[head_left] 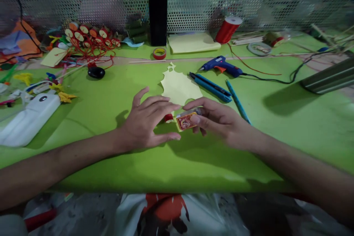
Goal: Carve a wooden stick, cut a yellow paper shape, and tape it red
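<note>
Ideally, right fingers (208, 123) pinching the red printed label (184, 121) should leave its left edge clear for the spread left fingers (160, 109).

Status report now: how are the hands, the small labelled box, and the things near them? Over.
Right hand: holding small labelled box. Left hand: open beside it, contact unclear. Just beyond: yellow paper, blue cutter.

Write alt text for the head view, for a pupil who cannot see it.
A right hand pinches a small rectangular red-and-yellow item with a printed picture over a green tabletop, an open left hand beside it. Beyond the hands lie a jagged-edged pale yellow paper sheet, a blue-and-black utility knife and a dark blue glue gun.
</note>
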`<state>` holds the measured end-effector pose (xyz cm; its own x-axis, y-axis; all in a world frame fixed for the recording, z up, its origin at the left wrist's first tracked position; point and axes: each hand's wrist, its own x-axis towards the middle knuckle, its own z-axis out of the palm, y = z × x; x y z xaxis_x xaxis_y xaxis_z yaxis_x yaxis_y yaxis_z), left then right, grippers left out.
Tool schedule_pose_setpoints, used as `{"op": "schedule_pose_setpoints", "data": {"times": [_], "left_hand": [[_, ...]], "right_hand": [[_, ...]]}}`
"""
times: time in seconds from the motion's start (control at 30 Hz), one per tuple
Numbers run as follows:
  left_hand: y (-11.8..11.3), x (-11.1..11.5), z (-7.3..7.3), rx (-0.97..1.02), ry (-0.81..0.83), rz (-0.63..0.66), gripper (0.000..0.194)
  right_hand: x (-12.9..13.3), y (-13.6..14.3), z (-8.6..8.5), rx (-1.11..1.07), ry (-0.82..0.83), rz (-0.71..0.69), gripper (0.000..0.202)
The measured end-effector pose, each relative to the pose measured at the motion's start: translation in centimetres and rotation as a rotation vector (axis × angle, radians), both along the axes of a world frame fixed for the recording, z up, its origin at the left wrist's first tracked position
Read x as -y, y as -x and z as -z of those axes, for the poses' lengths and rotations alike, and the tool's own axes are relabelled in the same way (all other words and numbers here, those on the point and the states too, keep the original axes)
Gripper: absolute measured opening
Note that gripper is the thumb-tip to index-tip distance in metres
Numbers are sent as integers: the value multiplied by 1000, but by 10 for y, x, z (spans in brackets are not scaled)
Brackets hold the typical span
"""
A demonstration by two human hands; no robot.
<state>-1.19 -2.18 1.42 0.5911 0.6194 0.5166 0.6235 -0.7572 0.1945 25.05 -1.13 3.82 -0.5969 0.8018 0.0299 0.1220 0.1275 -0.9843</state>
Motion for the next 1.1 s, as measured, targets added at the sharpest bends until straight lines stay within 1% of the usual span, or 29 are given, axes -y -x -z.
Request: {"op": "schedule_pose_setpoints", "data": {"times": [0.1,0.17,0.33,0.43,0.53,0.6,0.67,0.73,0.8,0.87,0.9,0.97,1.03,1.1], "left_hand": [[-2,2,1,16,-11,1,42],[-2,2,3,25,-12,9,32],[0,0,9,20,-138,67,22],[1,-1,10,-23,-214,87,19],[3,0,10,-67,-282,84,16],[4,0,9,-81,-279,76,16],[4,0,9,-73,-235,55,18],[4,0,9,-45,-184,35,23],[4,0,10,-48,-140,35,36],[5,0,11,-63,-121,37,52],[5,0,11,-67,-115,34,57],[5,0,12,-56,-110,23,57],[4,0,12,-44,-105,16,53],[4,0,11,-50,-98,5,47]], "right_hand": [[2,3,0,15,17,-25,32],[3,4,-1,31,20,-36,31],[5,2,-2,58,35,-105,31],[5,0,-5,89,-7,-142,30],[5,-1,-8,134,-138,-185,25],[6,-3,-9,163,-216,-183,25],[6,-5,-8,174,-248,-124,32],[6,-8,-4,172,-317,-22,36],[3,-13,0,202,-491,104,30],[0,-18,1,265,-729,229,22],[-2,-20,1,302,-848,278,21],[-6,-23,-1,354,-1039,333,25],[-10,-25,-1,415,-1120,281,25],[-14,-26,1,503,-1088,152,23]]}}
